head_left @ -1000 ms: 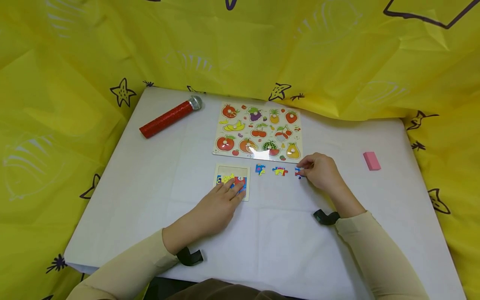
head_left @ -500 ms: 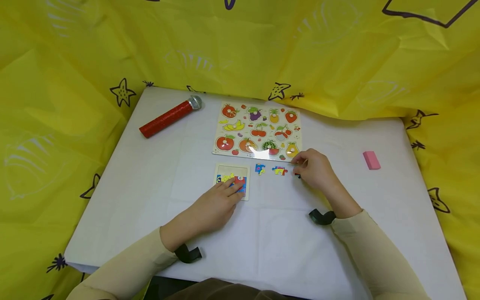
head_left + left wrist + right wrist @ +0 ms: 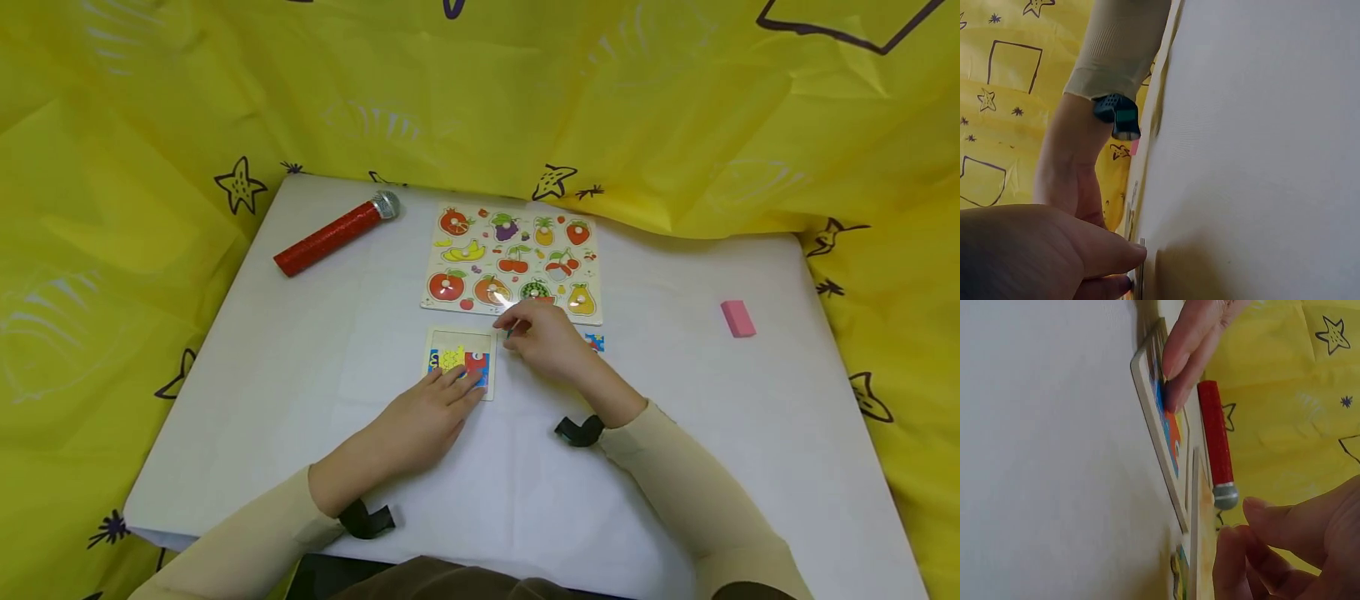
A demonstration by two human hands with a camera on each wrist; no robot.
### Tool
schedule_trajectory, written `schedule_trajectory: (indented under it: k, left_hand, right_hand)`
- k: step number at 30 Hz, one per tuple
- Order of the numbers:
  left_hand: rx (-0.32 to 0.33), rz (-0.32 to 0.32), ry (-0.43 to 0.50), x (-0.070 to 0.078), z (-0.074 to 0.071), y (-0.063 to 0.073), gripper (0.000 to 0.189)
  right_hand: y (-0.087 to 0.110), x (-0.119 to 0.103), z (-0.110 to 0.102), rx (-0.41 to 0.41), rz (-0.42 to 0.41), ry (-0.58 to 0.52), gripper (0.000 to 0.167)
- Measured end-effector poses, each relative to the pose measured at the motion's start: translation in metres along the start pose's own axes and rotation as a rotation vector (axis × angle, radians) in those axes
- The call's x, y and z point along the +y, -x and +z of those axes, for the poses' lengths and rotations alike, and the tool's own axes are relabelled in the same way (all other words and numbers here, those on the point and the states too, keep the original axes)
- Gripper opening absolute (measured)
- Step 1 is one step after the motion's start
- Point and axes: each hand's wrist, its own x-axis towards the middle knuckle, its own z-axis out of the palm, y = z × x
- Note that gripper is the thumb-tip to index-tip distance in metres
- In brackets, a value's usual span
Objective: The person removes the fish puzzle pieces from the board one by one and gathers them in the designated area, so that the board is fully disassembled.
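Observation:
My left hand (image 3: 420,418) lies over the lower part of a small framed jigsaw puzzle (image 3: 492,367); its fingers rest on the picture, partly hiding it. In the left wrist view the thumb (image 3: 1113,250) is right at the frame's edge. The picture shows yellow, red and blue, with a bare strip along the top of the frame. My right hand (image 3: 551,340) is just right of the frame, fingers bent over a loose puzzle piece (image 3: 511,332) that it mostly hides. The right wrist view shows nothing between thumb and fingertips. Another puzzle piece (image 3: 595,342) lies right of that hand.
Behind the frame lies a fruit peg puzzle board (image 3: 480,267). A red toy microphone (image 3: 330,240) is at the back left, a pink block (image 3: 738,319) at the right. A yellow patterned cloth (image 3: 450,100) hangs round the white table (image 3: 322,358).
My right hand has let go of the rightmost puzzle piece and moved left to the piece beside the frame. The left hand stays on the jigsaw puzzle.

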Motion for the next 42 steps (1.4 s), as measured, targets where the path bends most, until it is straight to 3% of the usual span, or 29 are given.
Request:
schedule_trajectory:
  k: [11,22,30,42]
  left_hand:
    - [-0.049,0.006,0.014,0.000,0.002,0.009,0.061]
    - [-0.071,0.016,0.083,-0.005,0.001,0.010,0.059]
    - [-0.075,0.014,0.107,-0.005,0.000,0.010,0.060]
    - [-0.068,0.019,0.109,-0.005,-0.002,0.011,0.059]
  right_hand:
    - [-0.035,-0.027,0.041,-0.116,-0.048,-0.101,0.023]
    - [-0.040,-0.036,0.054,-0.251,-0.024,0.046,0.027]
    - [-0.036,-0.038,0.053,-0.261,-0.064,0.051,0.026]
    - [-0.035,-0.039,0.057,-0.243,-0.026,-0.011,0.022]
